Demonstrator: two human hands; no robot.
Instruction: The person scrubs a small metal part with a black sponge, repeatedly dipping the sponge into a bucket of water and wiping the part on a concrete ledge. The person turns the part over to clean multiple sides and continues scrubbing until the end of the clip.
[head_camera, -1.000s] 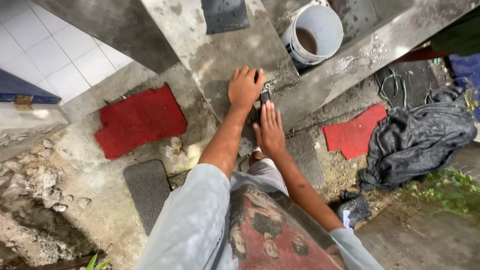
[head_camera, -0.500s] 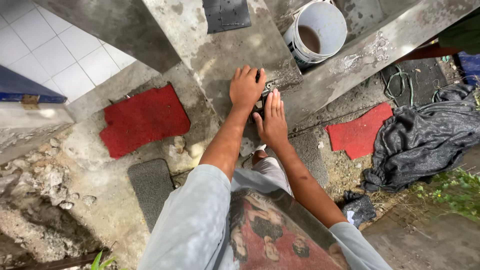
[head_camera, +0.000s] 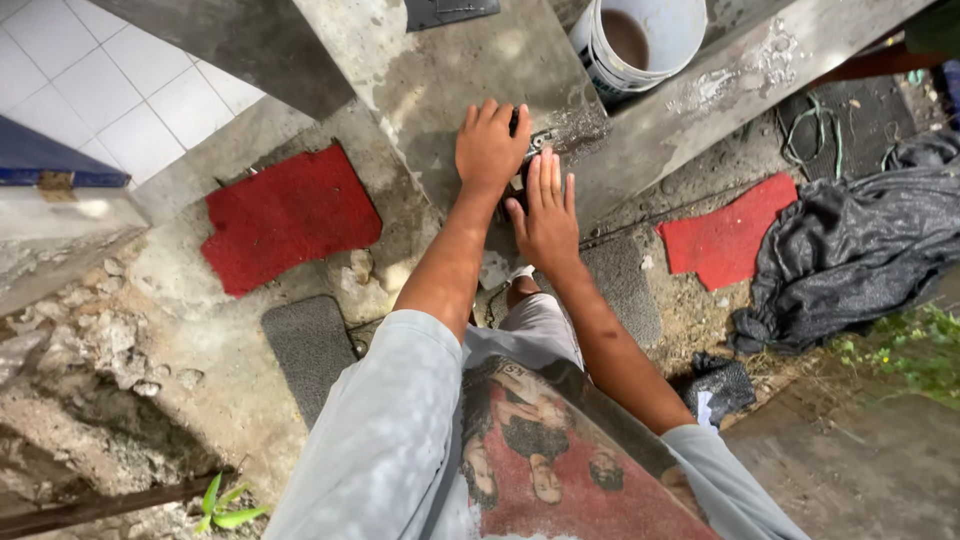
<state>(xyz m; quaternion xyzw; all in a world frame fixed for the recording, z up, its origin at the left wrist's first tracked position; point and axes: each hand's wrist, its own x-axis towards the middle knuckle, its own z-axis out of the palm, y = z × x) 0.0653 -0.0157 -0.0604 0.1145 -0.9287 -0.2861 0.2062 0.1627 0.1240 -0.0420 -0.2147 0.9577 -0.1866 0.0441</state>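
Both hands press on a concrete ledge: left hand flat, right hand just beside it, a small metal piece between them; a white bucket stands near.

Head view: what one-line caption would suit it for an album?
Both hands, left hand and right hand, pressed flat on a concrete ledge near a white bucket and red mats.

Two red mats, a white bucket that looks brown inside, a grey ledge, white tiles, a dark cloth.
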